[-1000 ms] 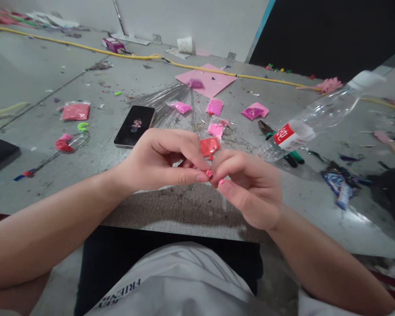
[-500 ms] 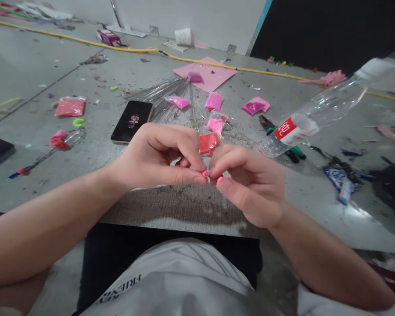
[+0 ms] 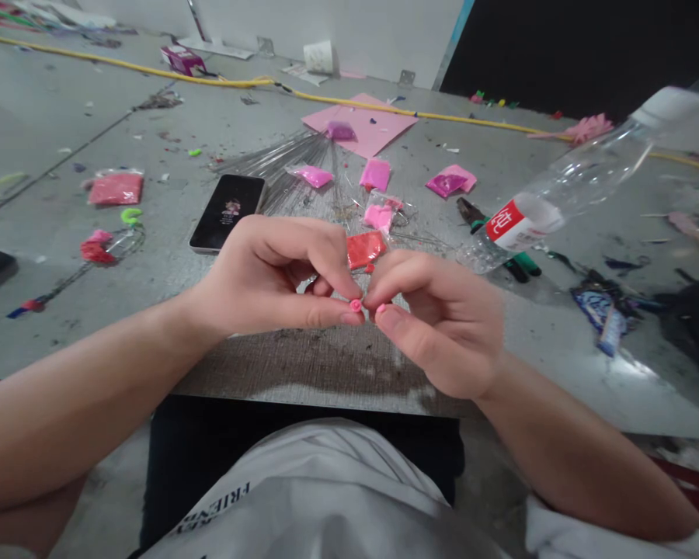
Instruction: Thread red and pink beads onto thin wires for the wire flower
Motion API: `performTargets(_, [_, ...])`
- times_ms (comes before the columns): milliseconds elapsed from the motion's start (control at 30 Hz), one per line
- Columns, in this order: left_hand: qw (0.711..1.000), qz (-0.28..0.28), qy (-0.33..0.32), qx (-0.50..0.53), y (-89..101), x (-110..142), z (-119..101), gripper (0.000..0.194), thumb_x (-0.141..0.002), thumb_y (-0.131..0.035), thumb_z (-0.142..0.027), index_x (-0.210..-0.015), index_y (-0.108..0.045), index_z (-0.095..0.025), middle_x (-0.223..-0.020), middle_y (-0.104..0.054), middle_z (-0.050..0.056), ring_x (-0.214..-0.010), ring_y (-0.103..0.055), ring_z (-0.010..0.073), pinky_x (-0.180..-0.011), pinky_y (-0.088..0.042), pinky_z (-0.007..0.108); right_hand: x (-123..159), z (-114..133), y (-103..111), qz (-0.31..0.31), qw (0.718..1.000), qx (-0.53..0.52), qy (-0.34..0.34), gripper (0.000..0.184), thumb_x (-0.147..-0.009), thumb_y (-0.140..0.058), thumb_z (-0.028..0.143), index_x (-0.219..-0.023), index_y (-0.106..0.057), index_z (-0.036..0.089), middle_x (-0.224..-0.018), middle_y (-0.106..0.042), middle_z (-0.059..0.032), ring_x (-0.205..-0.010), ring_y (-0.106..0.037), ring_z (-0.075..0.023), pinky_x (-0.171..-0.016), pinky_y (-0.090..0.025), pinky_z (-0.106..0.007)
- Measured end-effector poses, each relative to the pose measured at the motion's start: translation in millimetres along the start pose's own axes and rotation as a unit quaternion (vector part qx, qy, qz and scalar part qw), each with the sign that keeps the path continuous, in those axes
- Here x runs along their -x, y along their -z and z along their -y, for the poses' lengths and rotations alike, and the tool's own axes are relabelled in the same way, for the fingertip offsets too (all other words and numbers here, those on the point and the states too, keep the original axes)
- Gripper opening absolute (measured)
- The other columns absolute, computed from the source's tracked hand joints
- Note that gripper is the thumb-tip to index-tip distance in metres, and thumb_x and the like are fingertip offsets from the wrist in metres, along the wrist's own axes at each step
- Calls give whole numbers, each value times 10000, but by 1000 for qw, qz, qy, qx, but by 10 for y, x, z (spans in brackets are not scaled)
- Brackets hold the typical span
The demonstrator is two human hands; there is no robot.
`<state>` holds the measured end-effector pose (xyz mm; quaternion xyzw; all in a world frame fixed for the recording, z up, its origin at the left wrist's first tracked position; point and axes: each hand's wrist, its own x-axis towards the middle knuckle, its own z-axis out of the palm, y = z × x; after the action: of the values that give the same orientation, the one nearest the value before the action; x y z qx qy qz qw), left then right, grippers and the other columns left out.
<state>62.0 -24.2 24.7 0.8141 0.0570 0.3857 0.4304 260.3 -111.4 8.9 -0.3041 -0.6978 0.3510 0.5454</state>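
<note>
Between the thumb and forefinger of my left hand (image 3: 285,272) is a tiny pink clay rosebud (image 3: 356,306), its rolled petals facing me. My right hand (image 3: 443,318) is just to the right, fingertips nearly touching the left ones. A small pink clay piece (image 3: 380,309) shows at the tip of its thumb. Both hands are held above the near edge of the grey table (image 3: 326,365). Right behind them lies a red clay packet (image 3: 366,249), with an opened pink clay packet (image 3: 378,217) farther back.
A phone (image 3: 227,212) lies left of centre. On the right, a clear plastic bottle (image 3: 582,186) leans over green-handled pliers (image 3: 521,265). Thin wires (image 3: 279,159) fan out toward a pink sheet (image 3: 378,124). A wire with pinkish-red clay (image 3: 97,247) lies at left; a yellow cable (image 3: 210,81) crosses the back.
Both hands have shifted slightly left and up in view, still pinching. The rosebud has turned a little, its rolled face plainer now. The table view has shifted slightly as well.
</note>
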Motion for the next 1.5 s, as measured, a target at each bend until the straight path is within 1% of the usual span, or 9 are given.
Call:
performTargets(333, [1000, 1, -15, 5, -9, -5, -10, 186, -816, -878, -307, -754, -728, -216, -639, -637, 14, -553, -552, 115, -557, -463, 278, -4, -22, -21, 16, 1000, -5, 6, 64, -923, -667, 201, -914, -685, 261, -793, -705, -18, -710, -630, -186, -747, -574, -405])
performTargets(500, [1000, 8, -6, -5, -2, -7, -20, 228, -820, -872, -368, -725, -726, -220, -635, -658, 23, -557, -569, 119, -560, -488, 274, -3, -21, -23, 14, 1000, -2, 5, 65, -919, -679, 206, -902, -688, 268, -784, -710, -14, -696, -630, -186, -742, -577, -406])
performTargets(600, [1000, 7, -5, -10, 2, -3, -18, 236, -818, -873, -374, -720, -729, -216, -636, -659, 21, -571, -586, 119, -579, -504, 270, -10, -14, -22, 17, 1000, 2, 5, 71, -920, -679, 206, -890, -687, 269, -770, -706, -9, -692, -631, -182, -737, -575, -397])
performTargets(767, [1000, 8, -15, 10, -3, -5, -7, 192, -807, -885, -305, -742, -734, -205, -647, -653, 14, -588, -603, 117, -584, -511, 260, -38, 8, -26, 21, 1000, 6, 12, 68, -924, -668, 203, -879, -680, 253, -762, -699, -10, -699, -634, -177, -732, -569, -387])
performTargets(900, [998, 14, -45, 31, -5, -19, 1, 165, -795, -888, -221, -757, -736, -168, -642, -635, 12, -581, -593, 110, -556, -490, 243, -58, 3, -33, 24, 999, 1, 22, 48, -909, -665, 204, -864, -670, 219, -748, -681, -18, -691, -637, -173, -694, -552, -368])
performTargets(967, [998, 18, -47, 31, -2, -25, 2, 161, -789, -888, -188, -755, -733, -159, -642, -628, 13, -582, -593, 109, -551, -479, 236, -60, -4, -34, 26, 999, 0, 22, 47, -908, -664, 209, -862, -669, 215, -744, -674, -16, -693, -635, -170, -695, -550, -361])
performTargets(1100, [998, 28, -41, 23, 11, -30, 0, 168, -774, -897, -176, -759, -730, -168, -652, -633, 16, -578, -595, 113, -545, -466, 234, -55, -7, -31, 32, 999, -2, 17, 52, -908, -661, 206, -859, -668, 218, -743, -657, -6, -652, -597, -153, -727, -563, -376])
performTargets(1300, [998, 40, -35, 27, 13, -26, -7, 158, -784, -889, -173, -770, -732, -169, -654, -641, 21, -575, -588, 115, -544, -461, 244, -49, 0, -32, 31, 999, 4, 15, 56, -908, -661, 200, -864, -665, 235, -754, -666, -5, -685, -619, -165, -734, -565, -378])
performTargets(1500, [997, 43, -47, 35, 15, -32, -9, 150, -790, -872, -125, -755, -731, -90, -666, -631, 34, -596, -570, 93, -546, -448, 227, -48, 12, -33, 34, 999, 11, 8, 57, -901, -665, 199, -857, -660, 235, -758, -675, -14, -704, -637, -177, -709, -558, -380])
